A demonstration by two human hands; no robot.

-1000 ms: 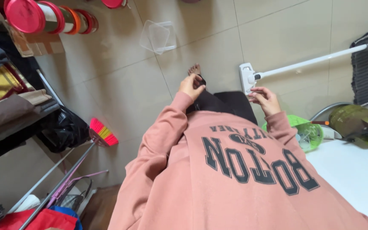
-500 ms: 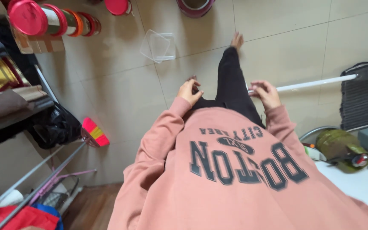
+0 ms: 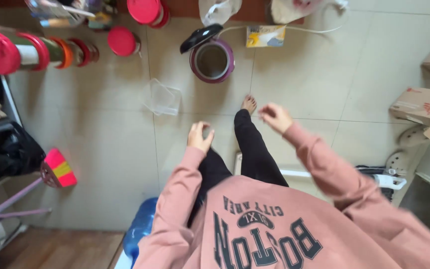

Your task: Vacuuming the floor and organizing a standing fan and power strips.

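I look down at my pink sweatshirt point(image 3: 274, 234) and black trousers point(image 3: 252, 154), with one bare foot point(image 3: 249, 103) stepping forward on the beige tiled floor. My left hand point(image 3: 200, 137) hangs in front of my left thigh with loosely curled fingers and holds nothing. My right hand point(image 3: 274, 117) is raised a little farther out, beside the foot, and is also empty with its fingers loosely bent. A clear plastic container point(image 3: 161, 97) lies on the floor just ahead of my left hand.
A purple-rimmed pot point(image 3: 212, 61) with a black lid tipped open stands ahead. Red-lidded jars point(image 3: 123, 41) and a shelf of jars point(image 3: 26, 50) are at the far left. A pink broom point(image 3: 58, 168), a blue water bottle point(image 3: 140, 229), cardboard boxes point(image 3: 416, 107) and a white vacuum wand point(image 3: 324, 174) surround me.
Both hands have left my waistband and moved out in front of me. My foot has stepped forward, and the view has shifted toward the pot and jars.
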